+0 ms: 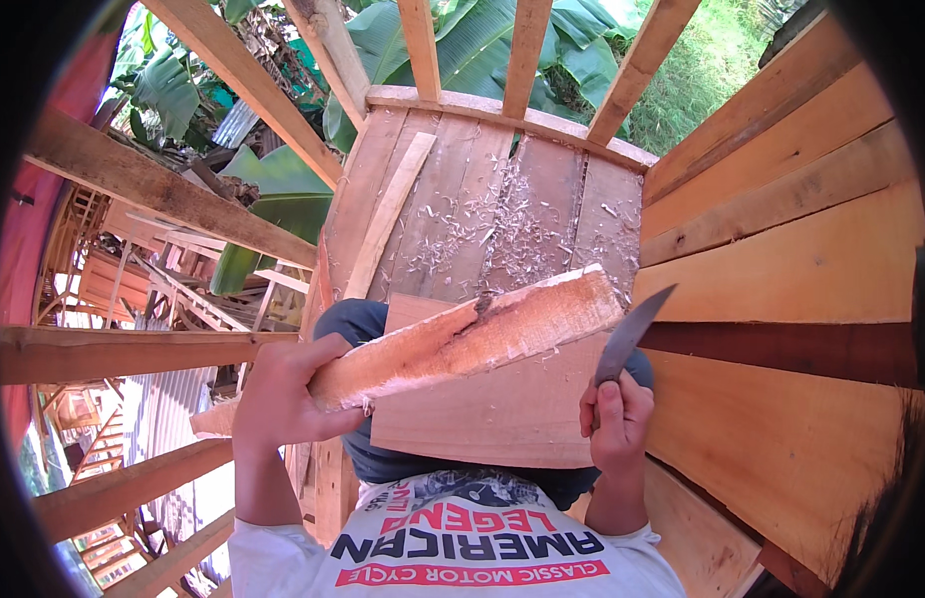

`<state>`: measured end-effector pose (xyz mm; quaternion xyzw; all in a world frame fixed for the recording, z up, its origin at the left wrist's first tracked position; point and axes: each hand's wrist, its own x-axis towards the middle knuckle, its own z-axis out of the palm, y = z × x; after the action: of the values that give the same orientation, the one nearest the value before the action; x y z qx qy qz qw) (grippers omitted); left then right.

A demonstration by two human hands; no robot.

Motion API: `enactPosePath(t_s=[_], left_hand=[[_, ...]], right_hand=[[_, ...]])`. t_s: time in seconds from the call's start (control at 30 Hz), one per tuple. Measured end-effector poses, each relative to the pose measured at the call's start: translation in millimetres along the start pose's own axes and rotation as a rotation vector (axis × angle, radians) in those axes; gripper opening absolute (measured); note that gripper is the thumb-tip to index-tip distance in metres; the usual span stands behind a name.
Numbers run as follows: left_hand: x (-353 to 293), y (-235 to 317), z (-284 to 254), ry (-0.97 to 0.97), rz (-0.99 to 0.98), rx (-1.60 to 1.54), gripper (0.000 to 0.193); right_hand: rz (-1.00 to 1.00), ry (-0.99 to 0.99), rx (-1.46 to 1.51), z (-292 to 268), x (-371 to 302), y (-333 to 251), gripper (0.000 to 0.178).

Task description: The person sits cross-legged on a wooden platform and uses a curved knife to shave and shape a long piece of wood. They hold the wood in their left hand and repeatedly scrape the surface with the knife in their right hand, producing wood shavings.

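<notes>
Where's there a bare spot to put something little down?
Mostly bare: the lap board, below the wood piece, between left hand and right hand. A narrow patch of plank floor lies left of the loose strip. Crowded: the floor's middle and right, strewn with shavings, and the board's right edge, near the knife.

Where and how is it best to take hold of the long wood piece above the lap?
Probably near its left end, coming from the left and closing across both long edges, as the left hand does: the wood piece is narrow and slants up rightward, with the knife beside its right end.
</notes>
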<state>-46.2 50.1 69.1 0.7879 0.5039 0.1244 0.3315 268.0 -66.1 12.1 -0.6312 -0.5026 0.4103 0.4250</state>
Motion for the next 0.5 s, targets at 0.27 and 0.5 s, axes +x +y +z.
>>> enactPosePath(t_s=[0.27,0.5], left_hand=[[0,-1,-3,-0.022,-0.028,0.062,0.042],[-1,0,0,0.000,0.000,0.006,0.040]], right_hand=[[-0.080,0.076,0.026,8,5,-1,0.035],[-0.048,0.135,0.206,8,-1,7,0.033]])
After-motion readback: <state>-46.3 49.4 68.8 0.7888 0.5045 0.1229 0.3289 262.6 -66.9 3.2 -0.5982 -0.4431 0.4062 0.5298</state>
